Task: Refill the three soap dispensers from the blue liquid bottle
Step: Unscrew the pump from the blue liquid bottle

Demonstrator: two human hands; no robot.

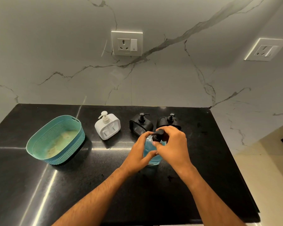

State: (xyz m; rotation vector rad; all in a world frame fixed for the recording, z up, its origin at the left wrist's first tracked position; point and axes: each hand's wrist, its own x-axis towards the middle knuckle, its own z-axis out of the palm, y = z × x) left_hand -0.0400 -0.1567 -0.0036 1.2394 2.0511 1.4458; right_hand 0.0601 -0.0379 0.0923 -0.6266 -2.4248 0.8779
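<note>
A clear bottle of blue liquid [148, 148] stands upright on the black counter [104, 176], with a black pump head [157, 135] on top. My left hand [140, 152] wraps around the bottle's body. My right hand [171, 145] grips the black pump head at its collar. Behind the bottle stand three soap dispensers in a row: a white one [107, 126] at the left, a black one [140, 123] in the middle and a second black one [168, 121] at the right, partly hidden by my right hand. All three have their pumps on.
A teal woven plastic basket [39, 141] sits at the left of the counter. The marble wall behind carries two socket plates [127, 43] [265, 50]. The counter ends at the right edge [232, 152], with a pale floor beyond.
</note>
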